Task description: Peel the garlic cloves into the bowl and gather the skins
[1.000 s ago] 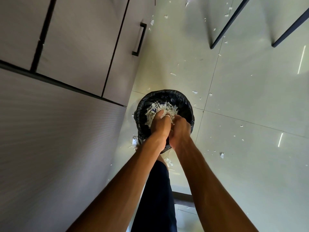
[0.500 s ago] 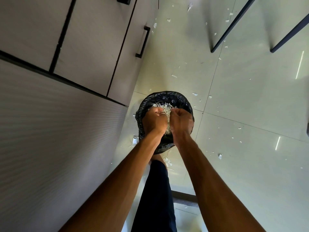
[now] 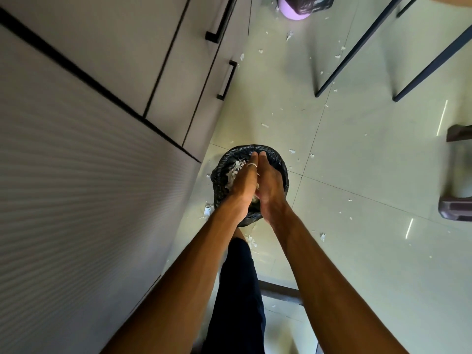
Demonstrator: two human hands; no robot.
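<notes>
Over the head camera I watched, beside grey cabinet doors, a round bin lined with a black plastic bag holding white papery garlic skins. They lay just below and left of the left hand, nearer it than the right hand. Both hands' fingers were straight, pressed palm to palm. Stray skin flakes dotted the pale tiled floor.
</notes>
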